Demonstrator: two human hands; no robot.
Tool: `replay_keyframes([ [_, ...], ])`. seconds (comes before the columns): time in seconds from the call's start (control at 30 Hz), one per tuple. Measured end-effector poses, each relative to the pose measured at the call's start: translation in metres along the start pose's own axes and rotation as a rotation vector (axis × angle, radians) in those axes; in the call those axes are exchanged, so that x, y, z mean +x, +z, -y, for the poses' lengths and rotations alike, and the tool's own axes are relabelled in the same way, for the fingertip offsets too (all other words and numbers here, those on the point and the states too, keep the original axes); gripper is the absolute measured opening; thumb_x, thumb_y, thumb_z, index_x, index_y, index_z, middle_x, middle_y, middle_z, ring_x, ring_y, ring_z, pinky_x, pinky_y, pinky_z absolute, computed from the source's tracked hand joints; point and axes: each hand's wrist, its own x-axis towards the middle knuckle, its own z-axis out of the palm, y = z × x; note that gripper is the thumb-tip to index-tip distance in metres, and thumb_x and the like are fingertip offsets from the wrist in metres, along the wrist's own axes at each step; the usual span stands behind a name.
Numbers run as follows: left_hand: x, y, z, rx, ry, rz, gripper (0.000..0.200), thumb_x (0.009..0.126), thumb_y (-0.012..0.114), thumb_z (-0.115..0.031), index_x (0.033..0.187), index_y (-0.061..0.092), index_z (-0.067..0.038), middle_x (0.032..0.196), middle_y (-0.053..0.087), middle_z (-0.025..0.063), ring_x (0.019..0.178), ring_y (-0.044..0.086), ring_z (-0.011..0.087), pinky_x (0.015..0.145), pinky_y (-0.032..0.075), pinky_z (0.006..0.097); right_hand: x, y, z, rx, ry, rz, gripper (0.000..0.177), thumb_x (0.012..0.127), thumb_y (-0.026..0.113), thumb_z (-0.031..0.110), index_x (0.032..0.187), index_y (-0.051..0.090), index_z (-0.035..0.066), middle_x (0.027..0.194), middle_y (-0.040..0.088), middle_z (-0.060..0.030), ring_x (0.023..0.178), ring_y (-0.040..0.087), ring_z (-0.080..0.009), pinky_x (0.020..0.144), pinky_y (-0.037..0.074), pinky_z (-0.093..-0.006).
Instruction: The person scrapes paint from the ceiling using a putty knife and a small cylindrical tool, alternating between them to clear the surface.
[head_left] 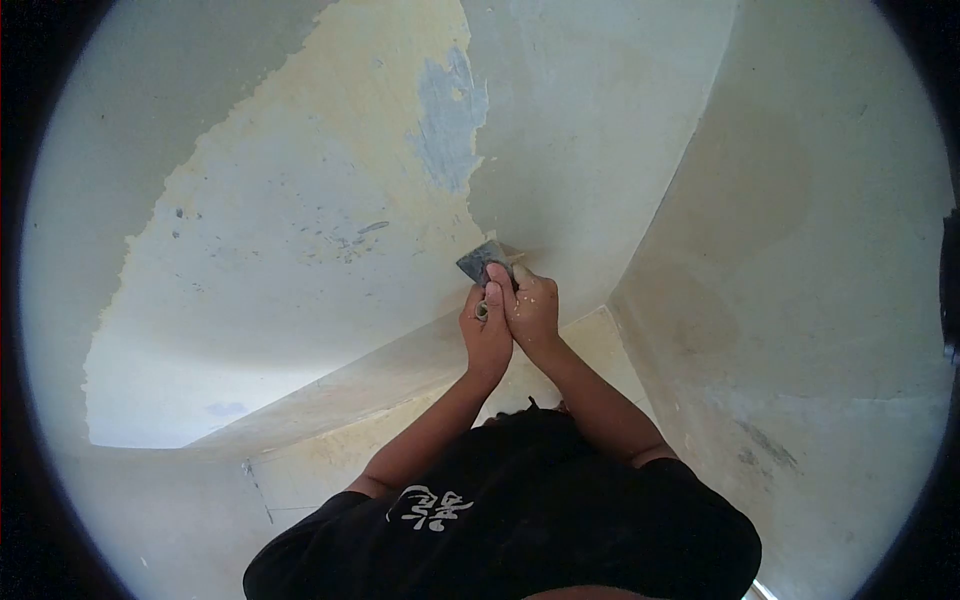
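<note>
A scraper (480, 260) with a broad, dark, smeared metal blade is held in both my hands in the middle of the head view. Its blade lies at the ragged edge where the thin grey-beige coating meets the paler bared wall. My left hand (487, 335) is closed round the handle, and the handle's end shows by its fingers. Pressed against it, my right hand (537, 312) also grips the tool, close behind the blade. Light flecks stick to the back of the right hand. Most of the handle is hidden by my fingers.
The bared wall patch (280, 200) spreads left, with dark scuffs and a grey-blue spot (450, 120) above. Coated wall (590, 110) continues right to a corner. Another wall (800, 230) stands on the right. Below my arms runs a ledge-like edge (330, 395).
</note>
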Motion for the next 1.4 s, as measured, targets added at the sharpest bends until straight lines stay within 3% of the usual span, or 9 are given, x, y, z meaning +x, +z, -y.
replay_keyframes([
  [0.33, -0.002, -0.004, -0.009, 0.065, -0.042, -0.006, 0.036, 0.102, 0.046, -0.033, 0.105, 0.061, 0.0, 0.089, 0.061, 0.0029, 0.078, 0.053, 0.008, 0.067, 0.045, 0.0236, -0.001, -0.001, 0.008, -0.005, -0.03, -0.029, 0.043, 0.092, 0.061, 0.034, 0.066, 0.055, 0.0, 0.054, 0.054, -0.0199, 0.047, 0.054, -0.0361, 0.048, 0.042, -0.0415],
  [0.43, -0.003, 0.003, -0.003, -0.028, -0.046, -0.054, 0.036, 0.1, 0.049, -0.032, 0.08, 0.053, -0.002, 0.068, 0.049, -0.0008, 0.066, 0.042, 0.0062, 0.057, 0.037, 0.0255, -0.002, 0.001, -0.005, -0.007, -0.01, -0.009, 0.043, 0.092, 0.063, 0.035, 0.072, 0.062, -0.003, 0.058, 0.059, -0.0189, 0.048, 0.058, -0.0295, 0.049, 0.044, -0.0378],
  [0.73, 0.0, 0.005, 0.005, -0.058, -0.022, -0.089, 0.034, 0.1, 0.051, -0.029, 0.079, 0.052, -0.002, 0.068, 0.049, 0.0004, 0.067, 0.042, 0.0062, 0.058, 0.038, 0.0262, 0.0, -0.001, 0.0, -0.029, -0.02, -0.018, 0.04, 0.092, 0.061, 0.034, 0.076, 0.063, -0.002, 0.059, 0.059, -0.019, 0.05, 0.059, -0.0306, 0.05, 0.045, -0.0381],
  [0.93, 0.005, 0.008, -0.029, -0.058, 0.01, -0.071, 0.031, 0.099, 0.053, -0.027, 0.082, 0.055, -0.001, 0.07, 0.051, 0.0023, 0.07, 0.045, 0.0083, 0.062, 0.041, 0.028, 0.009, -0.007, 0.018, 0.022, 0.032, -0.002, 0.039, 0.093, 0.061, 0.033, 0.079, 0.064, -0.003, 0.059, 0.059, -0.0173, 0.049, 0.057, -0.0223, 0.05, 0.044, -0.0363],
  [1.03, -0.001, 0.009, -0.022, 0.007, 0.015, -0.101, 0.031, 0.099, 0.054, -0.027, 0.083, 0.056, -0.001, 0.07, 0.052, 0.0024, 0.071, 0.045, 0.0082, 0.063, 0.041, 0.0276, 0.003, -0.005, 0.009, -0.023, -0.034, -0.032, 0.045, 0.093, 0.06, 0.037, 0.07, 0.058, -0.001, 0.057, 0.056, -0.0211, 0.05, 0.056, -0.0385, 0.052, 0.044, -0.0433],
  [1.13, -0.006, 0.008, -0.025, 0.015, 0.013, -0.103, 0.031, 0.098, 0.054, -0.028, 0.083, 0.056, -0.001, 0.071, 0.053, 0.0024, 0.071, 0.045, 0.0076, 0.063, 0.04, 0.0263, -0.002, -0.003, 0.007, 0.006, 0.032, -0.008, 0.045, 0.093, 0.06, 0.037, 0.068, 0.056, -0.001, 0.055, 0.055, -0.0205, 0.049, 0.055, -0.0377, 0.051, 0.044, -0.0428],
  [1.23, -0.007, 0.01, -0.029, -0.014, -0.012, -0.092, 0.03, 0.099, 0.054, -0.027, 0.084, 0.055, -0.001, 0.071, 0.053, 0.0024, 0.071, 0.045, 0.0074, 0.063, 0.04, 0.0257, -0.003, -0.004, 0.006, 0.002, 0.077, 0.017, 0.045, 0.093, 0.061, 0.036, 0.068, 0.056, -0.001, 0.054, 0.054, -0.0204, 0.048, 0.055, -0.0364, 0.05, 0.043, -0.0418],
  [1.33, -0.005, 0.004, -0.015, 0.007, 0.036, -0.07, 0.03, 0.099, 0.054, -0.027, 0.083, 0.054, -0.001, 0.07, 0.051, 0.0015, 0.07, 0.044, 0.0072, 0.061, 0.039, 0.0261, -0.004, -0.005, 0.002, -0.057, -0.001, 0.007, 0.042, 0.094, 0.06, 0.034, 0.074, 0.062, -0.004, 0.055, 0.057, -0.0169, 0.045, 0.053, -0.02, 0.047, 0.042, -0.0359],
  [1.4, -0.005, 0.002, -0.017, 0.011, -0.007, -0.057, 0.03, 0.099, 0.054, -0.027, 0.082, 0.053, -0.002, 0.068, 0.049, 0.0008, 0.068, 0.043, 0.0072, 0.059, 0.038, 0.0264, -0.005, -0.003, 0.005, 0.009, 0.025, -0.004, 0.042, 0.094, 0.06, 0.034, 0.074, 0.062, -0.004, 0.055, 0.057, -0.0171, 0.046, 0.053, -0.0199, 0.048, 0.042, -0.0361],
])
